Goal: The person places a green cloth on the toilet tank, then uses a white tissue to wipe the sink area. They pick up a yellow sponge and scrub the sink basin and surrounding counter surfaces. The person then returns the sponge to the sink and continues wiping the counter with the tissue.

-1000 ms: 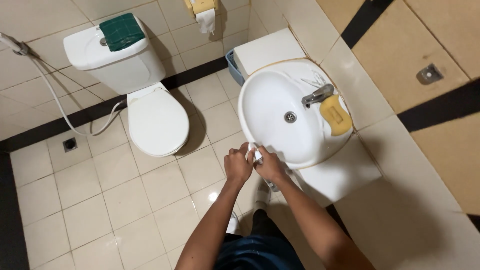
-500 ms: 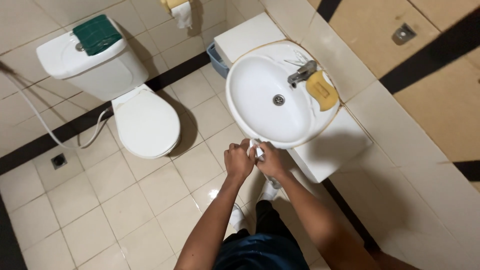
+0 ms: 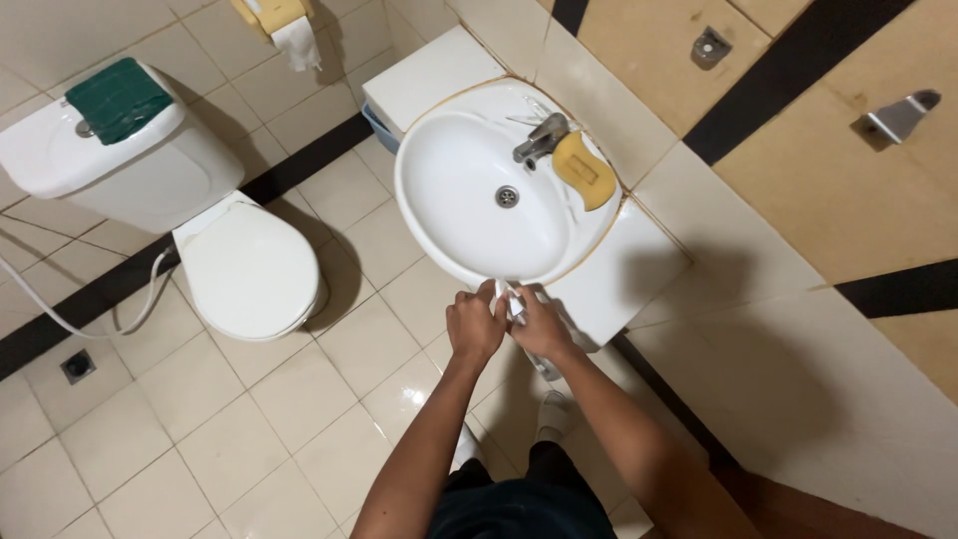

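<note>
My left hand (image 3: 476, 321) and my right hand (image 3: 540, 324) meet just below the front rim of a white round sink (image 3: 454, 190). Both pinch a small white crumpled piece, probably tissue (image 3: 514, 302), between their fingers. The sink has a metal tap (image 3: 540, 139) at its back and a yellow sponge (image 3: 584, 170) lying on the rim beside it. The basin's drain (image 3: 507, 196) shows in the middle.
A white toilet (image 3: 249, 269) with its lid down stands left, a green cloth (image 3: 119, 99) on its tank. A yellow paper holder (image 3: 279, 22) hangs on the far wall. A white hose (image 3: 70, 317) runs by a floor drain (image 3: 78, 365). Tiled wall at right.
The view has shifted so the sink and toilet sit higher and nearer the middle. My hands stay together on the white piece below the sink rim.
</note>
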